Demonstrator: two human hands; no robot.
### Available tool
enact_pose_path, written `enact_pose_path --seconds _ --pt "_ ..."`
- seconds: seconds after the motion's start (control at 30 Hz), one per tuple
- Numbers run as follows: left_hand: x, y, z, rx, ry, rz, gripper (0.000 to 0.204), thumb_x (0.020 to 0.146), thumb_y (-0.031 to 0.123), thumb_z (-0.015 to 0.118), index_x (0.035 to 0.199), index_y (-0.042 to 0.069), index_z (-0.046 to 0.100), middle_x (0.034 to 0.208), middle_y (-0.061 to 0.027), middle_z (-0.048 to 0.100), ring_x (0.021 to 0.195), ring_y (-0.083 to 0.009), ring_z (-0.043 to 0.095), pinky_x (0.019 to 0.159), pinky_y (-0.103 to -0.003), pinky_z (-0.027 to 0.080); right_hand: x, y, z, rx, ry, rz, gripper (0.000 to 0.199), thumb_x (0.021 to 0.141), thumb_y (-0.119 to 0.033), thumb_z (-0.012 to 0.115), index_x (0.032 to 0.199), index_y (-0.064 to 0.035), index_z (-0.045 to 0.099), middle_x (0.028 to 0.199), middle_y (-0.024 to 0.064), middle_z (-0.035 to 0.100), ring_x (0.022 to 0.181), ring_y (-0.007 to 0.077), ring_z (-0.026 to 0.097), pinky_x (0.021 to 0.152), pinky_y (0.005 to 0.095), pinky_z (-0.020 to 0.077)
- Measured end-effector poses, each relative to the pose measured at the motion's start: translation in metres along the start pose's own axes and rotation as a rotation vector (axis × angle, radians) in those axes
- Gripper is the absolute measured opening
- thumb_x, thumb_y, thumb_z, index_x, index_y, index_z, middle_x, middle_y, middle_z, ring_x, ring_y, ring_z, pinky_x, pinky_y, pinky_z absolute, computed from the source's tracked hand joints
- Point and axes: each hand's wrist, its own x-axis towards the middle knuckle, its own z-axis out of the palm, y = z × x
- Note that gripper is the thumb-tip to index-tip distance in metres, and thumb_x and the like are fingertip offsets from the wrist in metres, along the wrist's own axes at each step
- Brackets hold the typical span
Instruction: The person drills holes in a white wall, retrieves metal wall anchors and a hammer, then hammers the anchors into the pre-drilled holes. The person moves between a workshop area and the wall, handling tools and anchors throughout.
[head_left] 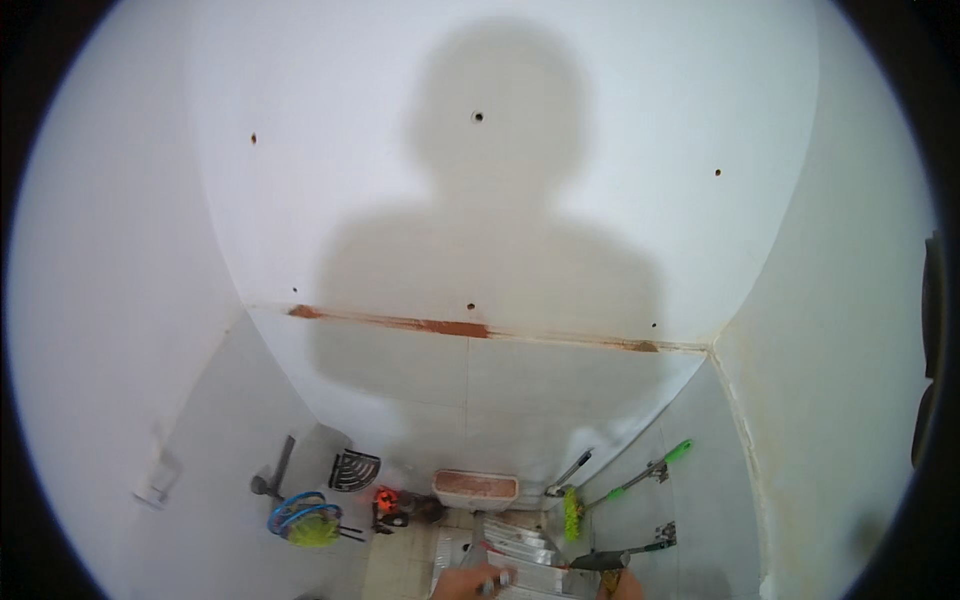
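Note:
At the bottom edge, my left hand (462,583) is closed, with a small dark and silvery object (496,581) at its fingers, too small to name. To the right, only part of my right hand (625,586) shows, low in the view beside a dark flat-headed tool (600,560). Its fingers are mostly cut off by the frame edge. Between and just beyond my hands stands a silvery metal stepladder (525,548) with ridged treads, seen from above.
Ahead is a white wall (640,120) with several holes and a reddish-brown gouged strip (455,328). Below are a rectangular trough (476,487), a black corner shelf (354,470), blue-framed rackets (300,515) at left, and a green-handled cleaning tool (640,475) on the right wall.

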Motion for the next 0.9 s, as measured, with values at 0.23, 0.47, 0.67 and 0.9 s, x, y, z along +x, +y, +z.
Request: enact_pose_path --seconds 0.23,0.47,0.67,0.9 --pt "0.333 0.107 -0.213 -0.247 0.822 -0.034 0.024 0.095 0.018 0.077 0.111 0.0 0.073 0.083 -0.0059 0.072 0.074 -0.0092 0.059 0.071 -0.028 0.05 0.015 0.002 -0.007 -0.051 -0.293 0.395 0.026 0.089 -0.015 0.071 0.109 -0.0003 0.064 0.097 0.0244 0.067 0.093 0.0484 0.066 0.08 0.0567 0.0506" --pt "0.465 0.126 -0.313 -0.092 1.06 0.163 0.021 0.096 0.019 0.078 0.112 0.005 0.077 0.075 -0.0002 0.064 0.065 -0.0084 0.05 0.061 -0.026 0.043 0.018 -0.001 -0.002 -0.014 -0.363 0.384 0.023 0.087 -0.015 0.073 0.105 -0.0023 0.066 0.099 0.0202 0.068 0.099 0.0446 0.067 0.082 0.0551 0.0529" --pt "0.467 0.119 -0.327 0.038 1.03 0.195 0.026 0.096 0.022 0.079 0.113 0.004 0.077 0.074 0.002 0.062 0.062 -0.0075 0.046 0.057 -0.027 0.039 0.039 -0.013 -0.017 -0.016 -0.53 0.475 0.032 0.089 -0.015 0.073 0.116 -0.0005 0.065 0.106 0.0199 0.069 0.102 0.0418 0.067 0.085 0.0535 0.0533" --pt "0.355 0.191 -0.234 -0.57 0.452 0.025 0.026 0.104 0.028 0.069 0.111 0.003 0.073 0.078 0.0016 0.063 0.057 -0.0006 0.041 0.049 -0.021 0.033 0.022 -0.002 -0.018 0.055 -0.308 0.442 0.033 0.092 -0.016 0.069 0.121 -0.0004 0.063 0.117 0.0229 0.066 0.112 0.0432 0.063 0.096 0.0521 0.0499"
